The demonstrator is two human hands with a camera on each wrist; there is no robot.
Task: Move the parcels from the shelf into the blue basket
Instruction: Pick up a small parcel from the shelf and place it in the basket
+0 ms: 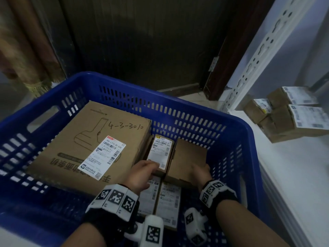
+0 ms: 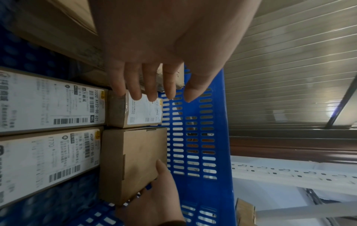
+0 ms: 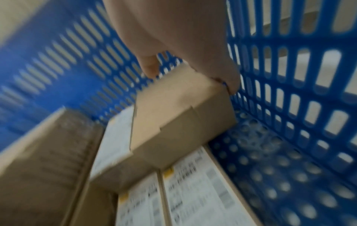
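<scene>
The blue basket [image 1: 204, 111] holds a large cardboard box [image 1: 92, 139] on its left side. Right of that box lies a small labelled parcel [image 1: 161, 150], and my left hand [image 1: 147, 169] touches its near end with straight fingers [image 2: 135, 91]. My right hand [image 1: 201, 172] grips a plain brown parcel [image 1: 187, 157] by its near right corner, beside the labelled one and tilted. In the right wrist view the thumb and fingers [image 3: 231, 82] clasp the plain brown parcel [image 3: 183, 110] just above the basket floor. Two long labelled parcels [image 1: 160, 198] lie nearer to me.
Several more labelled parcels [image 1: 292, 113] are stacked on the white shelf [image 1: 302, 175] to the right of the basket. A white perforated shelf post [image 1: 258, 56] rises behind them. A dark door [image 1: 142, 41] stands beyond the basket. Bare basket floor [image 3: 280, 168] shows at the right.
</scene>
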